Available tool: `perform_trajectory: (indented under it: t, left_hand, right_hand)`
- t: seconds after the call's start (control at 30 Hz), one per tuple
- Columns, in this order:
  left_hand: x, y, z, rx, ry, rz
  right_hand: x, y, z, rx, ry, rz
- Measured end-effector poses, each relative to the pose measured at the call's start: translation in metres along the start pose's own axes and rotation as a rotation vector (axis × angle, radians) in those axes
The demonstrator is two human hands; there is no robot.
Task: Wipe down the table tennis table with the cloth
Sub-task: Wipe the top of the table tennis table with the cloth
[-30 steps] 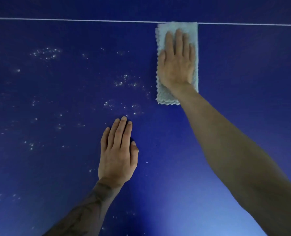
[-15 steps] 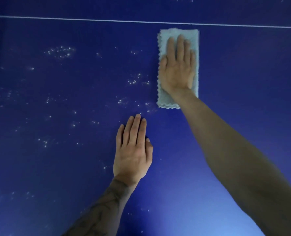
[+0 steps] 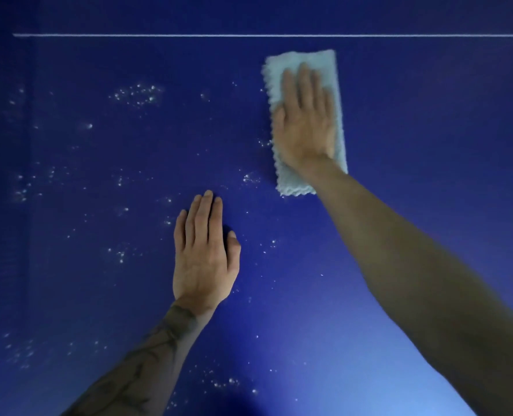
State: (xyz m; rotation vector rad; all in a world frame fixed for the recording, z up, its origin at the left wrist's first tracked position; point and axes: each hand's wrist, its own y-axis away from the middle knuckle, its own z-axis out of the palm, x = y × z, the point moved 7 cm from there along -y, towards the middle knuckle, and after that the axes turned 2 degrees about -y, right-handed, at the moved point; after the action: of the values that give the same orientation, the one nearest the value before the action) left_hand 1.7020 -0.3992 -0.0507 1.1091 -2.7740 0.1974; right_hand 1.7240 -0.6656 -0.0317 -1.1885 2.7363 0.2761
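Okay, head view, the only one I'm getting. The right hand [image 3: 304, 124] is lying flat on the cloth [image 3: 306, 60], fingers [image 3: 304, 82] straight and close together. It's pressing the fabric down rather than gripping it, with nothing curled round it. The cloth is sitting folded into a long strip on the table [image 3: 429, 145], far side and right of centre. Its far edge is lying near the white line [image 3: 159, 35] but not touching it. The left hand [image 3: 202, 259] is resting palm-down on the bare surface, nearer and further left, fingers straight, holding nothing. I'm reading it as bracing.

White specks [image 3: 136, 94] are showing across the left half and the near strip, some just beside the cloth's left edge. The surface right of the cloth is looking free of them, so I'm judging the wipe part done and heading leftward.

What I'm advising for this stroke:
- Palm pressure going evenly through the whole strip, so the near scalloped end isn't lifting or bunching.
- The pull running straight toward the near edge.
- The next lane overlapping this one on the left, catching those edge specks.
- The left hand shifting first, since it's sitting among specks.

I can't tell whether they're dust or droplets. If they're wet, I'm expecting smears unless the cloth gets refolded.
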Motion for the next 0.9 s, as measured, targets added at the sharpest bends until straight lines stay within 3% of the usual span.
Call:
perform_trajectory:
  t: [0.13,0.27,0.4,0.47,0.57,0.63,0.7,0.8,0.9]
  left_hand:
    - [-0.001,0.000,-0.001,0.015,0.015,0.000]
    - [-0.001,-0.001,0.000,-0.004,0.014,-0.007]
    - [-0.001,-0.003,0.000,-0.020,0.000,-0.012]
    - [0.000,-0.003,0.000,-0.032,-0.004,-0.010]
    - [0.000,-0.003,-0.002,-0.036,-0.002,-0.009]
    - [0.000,-0.003,-0.002,-0.027,0.003,-0.011]
    - [0.000,-0.003,-0.001,-0.021,0.006,-0.011]
    - [0.000,-0.003,0.000,-0.021,0.006,-0.006]
    - [-0.001,-0.003,0.001,-0.015,0.004,-0.009]
  right_hand:
    - [-0.017,0.040,0.012,-0.044,0.049,-0.227]
    - [0.035,0.009,-0.004,-0.016,0.046,-0.010]
    - [0.015,-0.037,-0.006,0.027,0.007,0.113]
    - [-0.017,-0.039,-0.001,-0.009,-0.010,0.039]
    - [-0.061,0.001,0.009,-0.091,0.038,-0.235]
    - [-0.056,0.032,0.013,-0.131,0.100,-0.369]
    - [-0.023,0.036,0.008,-0.120,0.089,-0.310]
    - [0.018,0.005,-0.006,-0.041,0.059,-0.065]
    - [-0.003,-0.006,-0.003,-0.016,0.015,0.011]
